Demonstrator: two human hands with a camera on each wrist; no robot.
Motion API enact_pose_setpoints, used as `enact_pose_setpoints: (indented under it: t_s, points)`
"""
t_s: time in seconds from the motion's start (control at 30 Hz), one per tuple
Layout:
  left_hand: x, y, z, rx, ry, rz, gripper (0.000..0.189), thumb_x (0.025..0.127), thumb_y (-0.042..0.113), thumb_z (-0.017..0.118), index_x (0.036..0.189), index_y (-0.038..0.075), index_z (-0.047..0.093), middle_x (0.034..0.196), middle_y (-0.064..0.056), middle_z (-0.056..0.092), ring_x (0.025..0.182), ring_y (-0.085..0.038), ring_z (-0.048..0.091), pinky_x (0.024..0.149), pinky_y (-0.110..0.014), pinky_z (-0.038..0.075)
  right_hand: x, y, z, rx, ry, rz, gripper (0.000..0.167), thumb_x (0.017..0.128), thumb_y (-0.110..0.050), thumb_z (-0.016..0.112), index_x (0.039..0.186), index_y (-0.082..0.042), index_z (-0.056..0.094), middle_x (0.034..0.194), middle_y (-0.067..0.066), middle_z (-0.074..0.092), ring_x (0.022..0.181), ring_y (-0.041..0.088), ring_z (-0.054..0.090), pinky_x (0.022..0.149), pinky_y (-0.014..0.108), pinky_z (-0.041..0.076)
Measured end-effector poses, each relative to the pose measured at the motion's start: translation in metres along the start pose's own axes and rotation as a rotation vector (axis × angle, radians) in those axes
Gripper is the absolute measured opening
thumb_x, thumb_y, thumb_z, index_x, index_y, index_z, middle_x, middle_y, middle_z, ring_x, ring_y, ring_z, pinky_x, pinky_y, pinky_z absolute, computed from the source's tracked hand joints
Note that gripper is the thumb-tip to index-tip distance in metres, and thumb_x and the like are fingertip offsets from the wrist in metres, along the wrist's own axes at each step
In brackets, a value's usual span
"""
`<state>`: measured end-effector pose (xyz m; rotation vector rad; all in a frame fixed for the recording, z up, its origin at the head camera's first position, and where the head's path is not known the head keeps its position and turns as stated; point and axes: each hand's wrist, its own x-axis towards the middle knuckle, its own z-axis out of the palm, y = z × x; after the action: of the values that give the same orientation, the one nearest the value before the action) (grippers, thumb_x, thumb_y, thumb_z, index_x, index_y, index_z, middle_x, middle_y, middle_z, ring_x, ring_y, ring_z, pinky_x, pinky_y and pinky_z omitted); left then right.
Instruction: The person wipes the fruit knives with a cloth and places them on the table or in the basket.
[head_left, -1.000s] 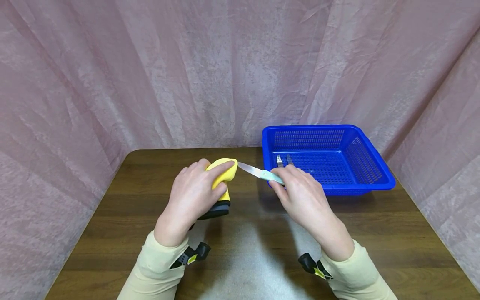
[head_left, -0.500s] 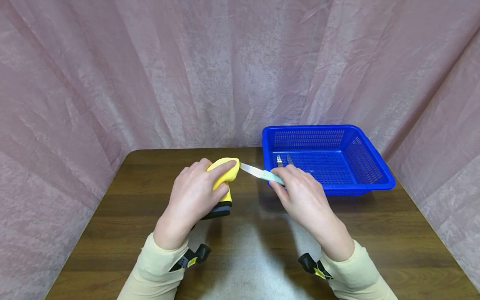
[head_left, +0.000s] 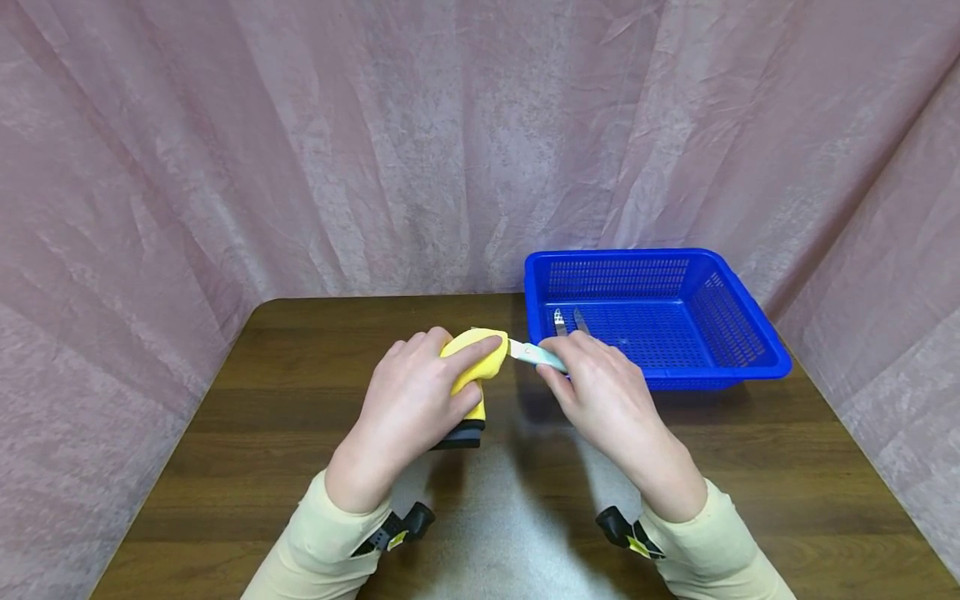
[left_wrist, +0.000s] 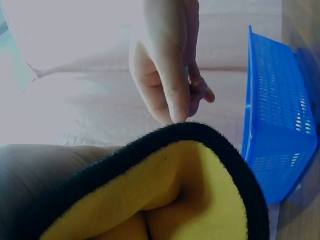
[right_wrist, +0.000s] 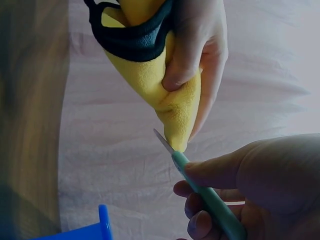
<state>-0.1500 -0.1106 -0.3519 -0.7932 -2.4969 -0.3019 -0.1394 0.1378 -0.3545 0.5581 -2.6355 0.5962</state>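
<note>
My left hand pinches a yellow cloth with dark edging, folded over the blade of a small knife. The knife's mint-green handle lies in the grip of my right hand, with the thumb along it in the right wrist view. Only a short stretch of blade shows between cloth and handle in the head view; from the right wrist, part of the blade sticks out beside the cloth's end. A loose, dark-edged fold of cloth fills the lower left wrist view.
Close beyond my right hand stands a blue perforated basket on the wooden table. Inside lie two slim metal pieces, one with a patterned end, the other darker. A pink curtain hangs behind the table.
My left hand and the cloth have slid right and slightly nearer along the blade toward the handle, covering most of the blade that showed before. The right hand has stayed nearly still.
</note>
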Motion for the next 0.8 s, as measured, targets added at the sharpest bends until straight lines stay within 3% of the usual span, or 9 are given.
enact_pose_setpoints:
  t_s: [0.37, 0.8]
  points:
    - [-0.0012, 0.0071, 0.0037, -0.006, 0.010, 0.028, 0.054, 0.085, 0.020, 0.081, 0.138, 0.034, 0.079, 0.102, -0.010, 0.070, 0.082, -0.029, 0.064, 0.068, -0.042, 0.048, -0.0005, -0.0010, 0.0017, -0.012, -0.002, -0.030, 0.020, 0.102, -0.017, 0.080, 0.119, -0.008, 0.079, 0.110, 0.006, 0.079, 0.101, 0.030, 0.074, 0.079, 0.052, 0.058]
    - [-0.0027, 0.0088, 0.0070, 0.000, 0.023, 0.057, 0.054, 0.085, 0.018, 0.081, 0.137, 0.033, 0.079, 0.102, -0.009, 0.071, 0.081, -0.029, 0.065, 0.067, -0.041, 0.049, -0.0017, -0.0014, 0.0029, -0.008, -0.024, -0.026, 0.017, 0.101, -0.017, 0.081, 0.116, -0.009, 0.079, 0.108, 0.004, 0.078, 0.096, 0.027, 0.073, 0.078, 0.050, 0.058]
